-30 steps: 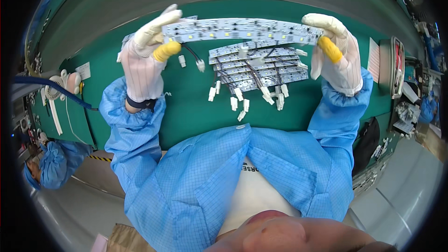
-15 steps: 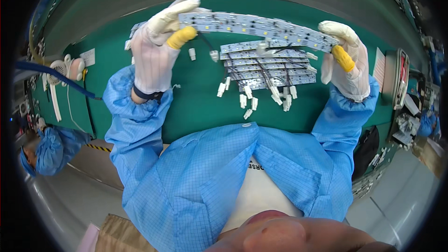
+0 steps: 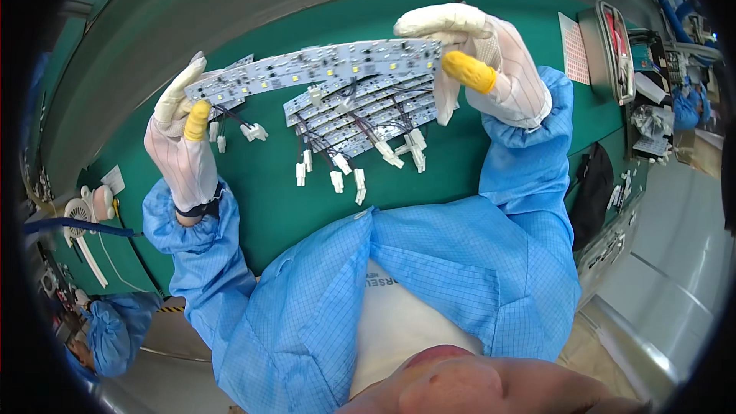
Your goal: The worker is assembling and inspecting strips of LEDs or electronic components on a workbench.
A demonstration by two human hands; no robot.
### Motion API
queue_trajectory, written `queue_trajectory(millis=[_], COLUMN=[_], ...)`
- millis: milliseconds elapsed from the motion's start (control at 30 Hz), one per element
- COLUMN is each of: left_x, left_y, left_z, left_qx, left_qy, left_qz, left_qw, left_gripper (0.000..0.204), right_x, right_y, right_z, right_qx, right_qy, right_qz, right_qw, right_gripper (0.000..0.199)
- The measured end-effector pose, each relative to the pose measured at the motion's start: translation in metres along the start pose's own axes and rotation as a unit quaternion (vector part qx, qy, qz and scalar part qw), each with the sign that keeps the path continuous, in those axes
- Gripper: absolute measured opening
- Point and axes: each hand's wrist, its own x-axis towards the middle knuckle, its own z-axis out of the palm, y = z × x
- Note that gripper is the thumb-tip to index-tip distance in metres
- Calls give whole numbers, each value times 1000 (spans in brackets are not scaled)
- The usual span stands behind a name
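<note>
Left hand (image 3: 181, 146), right hand (image 3: 498, 69): both in pinch on LED strip (image 3: 316, 67); long axis crosswise (right end higher in view)

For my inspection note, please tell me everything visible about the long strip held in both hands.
The long strip is thin and pale, apparently a circuit board, its face dotted with small dark and yellowish parts. It looks gently curved. The left hand and right hand grip its ends above the green table; the left end sits lower in view. It partly hides similar strips; white connectors show below.
</note>
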Motion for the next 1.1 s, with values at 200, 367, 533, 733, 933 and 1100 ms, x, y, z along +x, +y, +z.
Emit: queue_trajectory(millis=[200,367,533,733,933,1100], left_x=[0,-5,-4,2,-1,0], left_y=[-5,6,4,-9,8,16], left_z=[-1,-5,-1,8,-3,-3], left_qx=[-221,-84,35,-28,3,-56], left_qy=[-111,-68,-49,-33,-98,-79], left_qz=[141,-2,-13,-36,-62,-60], left_qw=[959,994,998,998,993,994], left_gripper=[37,33,27,28,63,38], right_x=[14,10,0,0,4,6], right_y=[20,26,27,28,35,37], right_z=[-10,-16,-20,-13,-19,-18], right_qx=[-33,17,95,142,198,215], right_qy=[-3,38,-4,-28,-30,11], right_qz=[52,107,53,25,108,112], right_qw=[998,993,994,989,974,970], right_gripper=[79,89,62,58,59,64])
